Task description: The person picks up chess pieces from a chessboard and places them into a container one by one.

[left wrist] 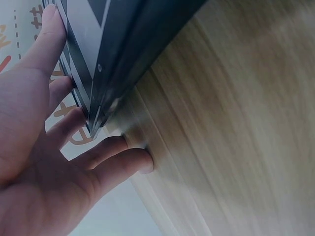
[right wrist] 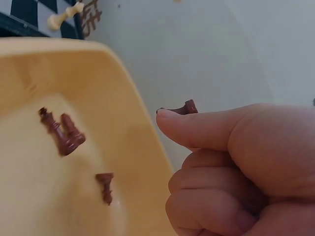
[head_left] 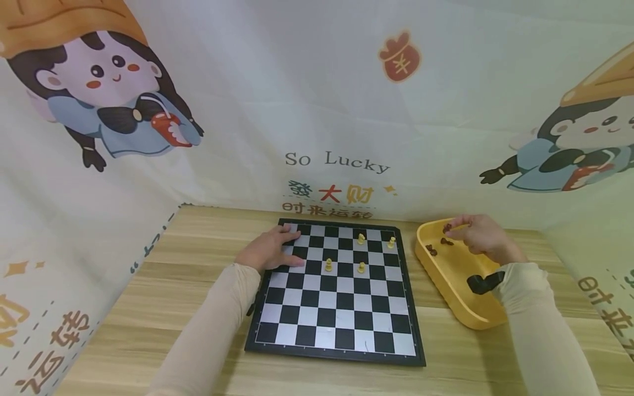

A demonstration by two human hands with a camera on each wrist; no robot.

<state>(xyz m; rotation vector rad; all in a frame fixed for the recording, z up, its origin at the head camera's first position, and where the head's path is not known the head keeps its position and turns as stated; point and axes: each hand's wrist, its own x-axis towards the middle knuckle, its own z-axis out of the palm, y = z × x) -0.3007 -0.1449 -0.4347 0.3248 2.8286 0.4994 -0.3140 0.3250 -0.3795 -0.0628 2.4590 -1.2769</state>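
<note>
Brown chess piece [right wrist: 186, 108] sits pinched in right hand [head_left: 480, 237], well apart from left hand [head_left: 266, 249] spread on chessboard [head_left: 337, 301]

Wooden tabletop [head_left: 195, 247], pale backdrop [head_left: 277, 82], cartoon figures [head_left: 121, 93], printed pouch [head_left: 400, 59], "So Lucky" lettering [head_left: 355, 162]

Tray [head_left: 455, 269]: smooth plastic | brown chessmen [right wrist: 60, 133]: glossy | table [head_left: 188, 269]: wood-grained | backdrop [head_left: 247, 110]: cloth

Pale printed backdrop [head_left: 277, 99], seemingly cloth, behind a wood-grain table [head_left: 183, 264].
</note>
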